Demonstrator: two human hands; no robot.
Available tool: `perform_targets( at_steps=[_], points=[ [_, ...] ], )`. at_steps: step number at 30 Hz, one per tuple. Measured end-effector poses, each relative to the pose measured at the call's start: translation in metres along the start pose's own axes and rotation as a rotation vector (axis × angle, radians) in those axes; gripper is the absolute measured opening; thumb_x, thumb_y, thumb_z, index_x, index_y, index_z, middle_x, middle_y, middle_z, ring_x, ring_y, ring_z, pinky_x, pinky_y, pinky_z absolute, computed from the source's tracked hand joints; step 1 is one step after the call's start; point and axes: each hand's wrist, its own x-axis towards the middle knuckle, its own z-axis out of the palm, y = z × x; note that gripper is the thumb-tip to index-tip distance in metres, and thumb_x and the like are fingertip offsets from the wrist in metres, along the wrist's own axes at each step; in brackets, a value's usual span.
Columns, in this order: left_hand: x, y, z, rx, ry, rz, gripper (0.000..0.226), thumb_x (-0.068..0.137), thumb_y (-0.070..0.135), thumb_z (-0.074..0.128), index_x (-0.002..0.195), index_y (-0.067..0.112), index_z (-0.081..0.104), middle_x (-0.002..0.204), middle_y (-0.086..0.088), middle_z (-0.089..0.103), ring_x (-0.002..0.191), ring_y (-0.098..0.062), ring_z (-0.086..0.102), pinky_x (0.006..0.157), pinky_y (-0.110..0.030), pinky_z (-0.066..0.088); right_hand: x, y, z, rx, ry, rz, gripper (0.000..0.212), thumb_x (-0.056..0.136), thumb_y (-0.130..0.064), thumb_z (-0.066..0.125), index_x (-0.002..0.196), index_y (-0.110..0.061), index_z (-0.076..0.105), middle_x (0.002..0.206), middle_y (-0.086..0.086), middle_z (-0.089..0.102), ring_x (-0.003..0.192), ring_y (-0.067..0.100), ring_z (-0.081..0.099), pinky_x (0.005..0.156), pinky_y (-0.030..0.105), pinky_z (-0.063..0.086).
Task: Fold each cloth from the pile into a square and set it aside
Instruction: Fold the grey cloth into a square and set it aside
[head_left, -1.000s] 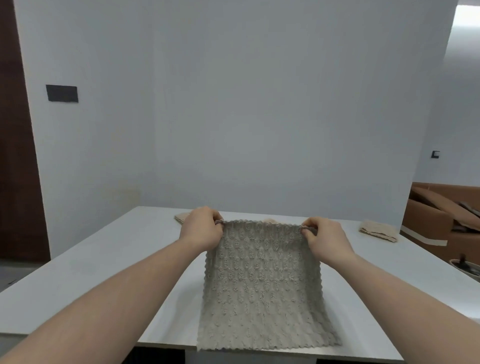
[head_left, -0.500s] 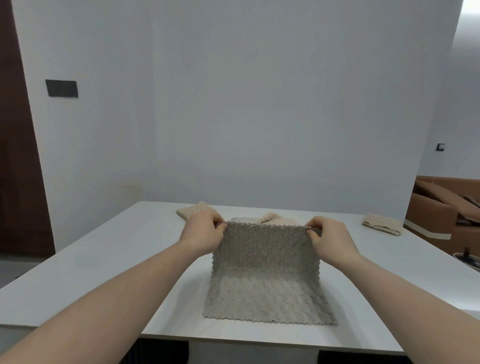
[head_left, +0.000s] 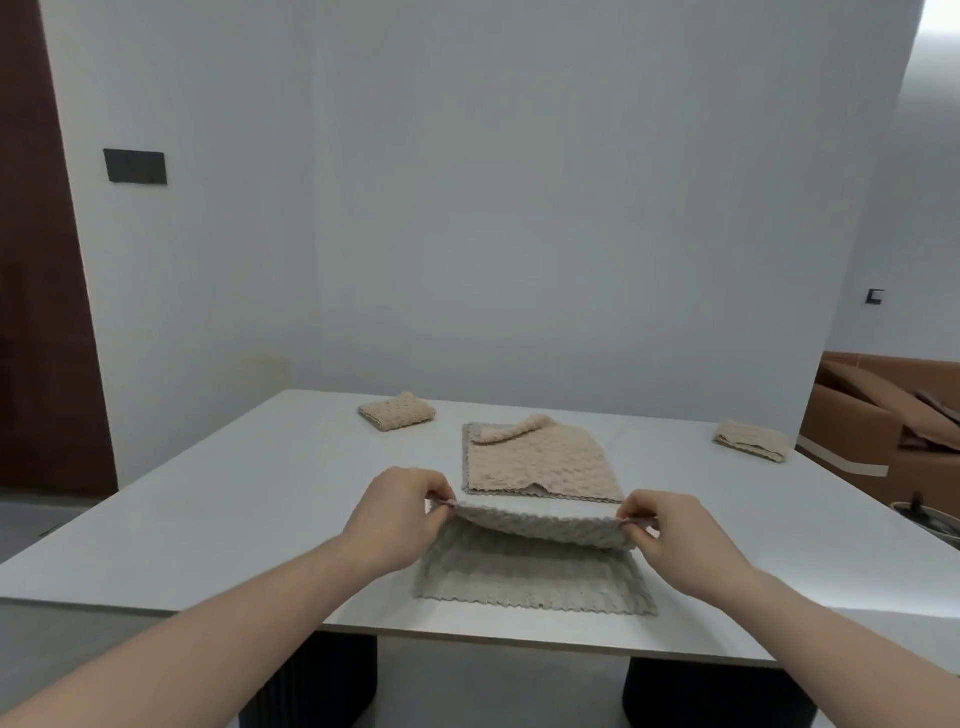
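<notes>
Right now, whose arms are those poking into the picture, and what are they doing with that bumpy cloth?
Those arms belong to a person wearing a camera on their head, so you see just what they see, looking down at a white table. The left hand and the right hand each pinch a corner of a grey cloth. Its near half lies flat on the table, and the held edge is lifted over it, so it is being folded in half. Behind it lies a pile of cloths, a beige one on top with one corner flipped over. Two folded cloths are set aside: one at the far left, one at the far right.
</notes>
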Motion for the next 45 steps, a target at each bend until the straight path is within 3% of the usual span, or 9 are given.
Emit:
perform_targets(
  at_steps=[10, 19, 24, 26, 31, 37, 39, 41, 45],
  points=[
    [-0.021, -0.006, 0.012, 0.121, -0.067, 0.097, 0.017, 0.089, 0.021, 0.067, 0.101, 0.025, 0.079, 0.104, 0.013, 0.076, 0.099, -0.006, 0.067, 0.09, -0.022, 0.051, -0.029, 0.008, 0.016, -0.076, -0.114, -0.019, 0.016, 0.084, -0.019, 0.068, 0.082, -0.035, 0.067, 0.087, -0.021, 0.068, 0.089, -0.003, 0.064, 0.082, 0.023, 0.053],
    [-0.029, -0.026, 0.034, 0.208, -0.163, 0.183, 0.014, 0.08, 0.024, 0.06, 0.082, 0.025, 0.074, 0.087, 0.013, 0.073, 0.082, -0.008, 0.066, 0.079, -0.027, 0.053, -0.039, 0.017, 0.029, -0.136, -0.178, -0.032, 0.018, 0.083, -0.022, 0.065, 0.079, -0.04, 0.062, 0.086, -0.022, 0.064, 0.086, -0.002, 0.06, 0.078, 0.015, 0.048],
    [-0.032, -0.029, 0.036, 0.25, -0.173, 0.248, 0.018, 0.083, 0.035, 0.055, 0.07, 0.024, 0.058, 0.07, 0.013, 0.059, 0.067, -0.01, 0.053, 0.075, -0.023, 0.042, -0.046, 0.017, 0.033, -0.105, -0.162, -0.024, 0.017, 0.083, -0.02, 0.065, 0.081, -0.037, 0.065, 0.088, -0.02, 0.063, 0.088, -0.002, 0.059, 0.076, 0.013, 0.044],
    [-0.036, -0.03, 0.035, 0.282, -0.172, 0.286, 0.023, 0.088, 0.044, 0.053, 0.072, 0.028, 0.054, 0.071, 0.016, 0.053, 0.07, -0.008, 0.048, 0.081, -0.023, 0.038, -0.049, 0.018, 0.034, -0.086, -0.149, -0.026, 0.019, 0.084, -0.021, 0.065, 0.08, -0.039, 0.064, 0.09, -0.02, 0.062, 0.091, -0.001, 0.058, 0.078, 0.015, 0.045],
    [-0.043, -0.038, 0.036, 0.338, -0.207, 0.295, 0.034, 0.092, 0.055, 0.046, 0.086, 0.032, 0.069, 0.101, 0.019, 0.069, 0.094, -0.006, 0.053, 0.086, -0.027, 0.039, -0.06, 0.022, 0.04, -0.053, -0.104, -0.031, 0.018, 0.089, -0.025, 0.067, 0.082, -0.041, 0.068, 0.093, -0.021, 0.058, 0.095, -0.003, 0.056, 0.081, 0.017, 0.047],
    [-0.027, -0.008, 0.016, 0.324, -0.24, 0.217, 0.043, 0.093, 0.06, 0.043, 0.098, 0.034, 0.077, 0.103, 0.017, 0.071, 0.098, -0.008, 0.051, 0.09, -0.032, 0.044, -0.053, 0.009, 0.028, -0.052, -0.103, 0.027, 0.014, 0.08, -0.043, 0.056, 0.074, -0.042, 0.069, 0.095, -0.025, 0.059, 0.094, -0.003, 0.058, 0.083, 0.023, 0.047],
    [-0.011, 0.013, 0.014, 0.238, -0.173, 0.197, 0.04, 0.098, 0.054, 0.043, 0.11, 0.033, 0.075, 0.116, 0.016, 0.07, 0.108, -0.01, 0.052, 0.097, -0.035, 0.044, -0.038, 0.002, 0.027, -0.018, -0.024, 0.043, 0.014, 0.088, -0.04, 0.058, 0.084, -0.041, 0.072, 0.108, -0.027, 0.057, 0.103, -0.003, 0.056, 0.089, 0.026, 0.046],
    [0.0, 0.028, 0.023, 0.221, -0.207, 0.176, 0.042, 0.1, 0.051, 0.041, 0.124, 0.032, 0.069, 0.135, 0.011, 0.063, 0.124, -0.013, 0.049, 0.108, -0.04, 0.04, -0.021, -0.005, 0.034, -0.001, 0.001, 0.08, 0.021, 0.095, -0.035, 0.056, 0.109, -0.038, 0.071, 0.134, -0.021, 0.053, 0.124, 0.003, 0.051, 0.103, 0.029, 0.042],
    [0.008, 0.031, 0.066, 0.274, -0.433, 0.047, 0.058, 0.104, 0.052, 0.033, 0.158, 0.03, 0.034, 0.169, 0.001, 0.02, 0.154, -0.024, 0.018, 0.126, -0.047, 0.016, 0.0, -0.019, 0.065, -0.08, -0.175, 0.135, 0.054, 0.103, -0.04, 0.044, 0.155, -0.027, 0.039, 0.169, 0.0, 0.016, 0.154, 0.021, 0.018, 0.124, 0.034, 0.017]
  ],
)
